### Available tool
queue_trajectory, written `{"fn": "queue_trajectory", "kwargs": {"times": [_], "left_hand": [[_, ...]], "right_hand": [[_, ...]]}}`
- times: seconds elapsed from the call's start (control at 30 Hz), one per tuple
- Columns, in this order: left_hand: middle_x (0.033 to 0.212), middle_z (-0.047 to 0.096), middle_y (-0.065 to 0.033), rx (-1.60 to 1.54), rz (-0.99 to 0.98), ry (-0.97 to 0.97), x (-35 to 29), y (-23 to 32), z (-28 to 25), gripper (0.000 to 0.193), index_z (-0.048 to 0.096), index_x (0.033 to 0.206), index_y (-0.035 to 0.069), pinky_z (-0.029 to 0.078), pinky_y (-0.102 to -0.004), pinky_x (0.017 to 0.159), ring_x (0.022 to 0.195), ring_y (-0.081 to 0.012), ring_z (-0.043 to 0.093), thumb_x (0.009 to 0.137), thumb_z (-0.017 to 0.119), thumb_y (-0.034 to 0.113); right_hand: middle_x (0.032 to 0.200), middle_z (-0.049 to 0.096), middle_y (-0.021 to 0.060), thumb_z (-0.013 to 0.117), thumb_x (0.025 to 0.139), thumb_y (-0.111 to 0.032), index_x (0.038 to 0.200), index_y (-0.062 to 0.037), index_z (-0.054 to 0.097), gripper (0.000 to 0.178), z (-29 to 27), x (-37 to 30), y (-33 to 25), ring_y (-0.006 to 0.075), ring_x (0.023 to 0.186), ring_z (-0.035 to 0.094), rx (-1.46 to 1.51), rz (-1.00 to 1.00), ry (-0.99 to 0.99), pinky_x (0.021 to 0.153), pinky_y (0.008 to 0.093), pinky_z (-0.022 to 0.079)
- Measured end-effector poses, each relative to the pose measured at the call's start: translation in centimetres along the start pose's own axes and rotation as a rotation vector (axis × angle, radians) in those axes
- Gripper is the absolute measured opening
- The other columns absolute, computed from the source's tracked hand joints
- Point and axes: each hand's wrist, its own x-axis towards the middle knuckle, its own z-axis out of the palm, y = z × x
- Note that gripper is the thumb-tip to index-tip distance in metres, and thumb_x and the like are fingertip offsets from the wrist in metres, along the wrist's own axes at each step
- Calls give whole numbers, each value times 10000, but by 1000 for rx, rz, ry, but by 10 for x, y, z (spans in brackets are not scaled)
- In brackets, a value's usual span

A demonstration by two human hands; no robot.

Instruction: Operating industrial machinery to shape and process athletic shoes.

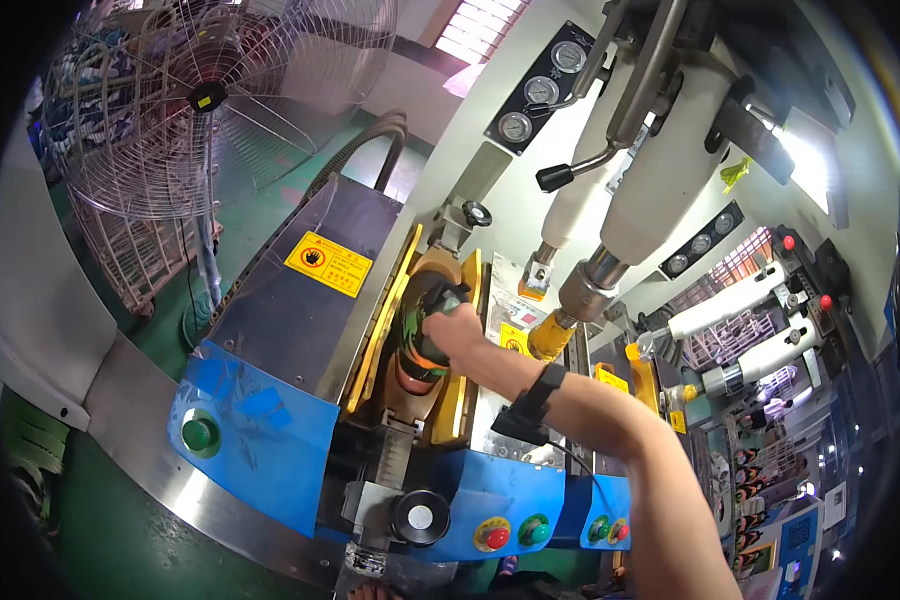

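The right hand [455,330] was the grip, and it looked clamped on the black top of a shoe [416,352], tho the fingertips were hidden, so I couldn't tell how tight. The left hand wasn't in view. The shoe was right under the grip and a bit to its left, btwn two yellow walls [452,420]. It was dark w/ green and orange bits, and a reddish part showed on the near side of the grip. I'd guess it was pretty light, easy for one hand. The top prob. felt soft and bendy, the bottom stiffer and not slippery. It didn't look easy to break, but a hard squeeze cd squash the sides. The best hold was prob. up high, where the grip was, b/c the walls left little room for fingers lower down. A yellow press foot [550,336] was near, to the grip's right.
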Motion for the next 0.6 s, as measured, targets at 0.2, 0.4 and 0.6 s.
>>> {"fn": "queue_trajectory", "kwargs": {"times": [0.2, 0.4, 0.6], "left_hand": [[1077, 572, -164, 52, 145, 91, 6, 2, -10, 319, 575, 1024, 14, 463, -504, 865, 974, -331, 568, 808, 616, 244], [881, 551, -174, 9, 199, 165, 24, 12, -16, 235, 581, 868, 38, 422, -485, 695, 842, -357, 531, 711, 615, 210], [900, 552, -174, -175, 60, 74, 17, 19, -22, 218, 554, 900, 15, 416, -484, 748, 869, -373, 534, 710, 607, 107]], "right_hand": [[1006, 619, 249, 630, 729, -144, 1093, 41, 471, 438, 10, 10, 15, 389, 914, 627, -58, -204, 37, 806, 446, 497], [1061, 538, 315, 643, 723, -195, 1134, 114, 374, 580, 4, -3, 1, 462, 1049, 549, -198, -225, 60, 913, 454, 464], [1025, 603, 339, 638, 788, -316, 1125, 129, 447, 589, -88, -62, -5, 417, 960, 625, -233, -428, -401, 848, 416, 509]]}}
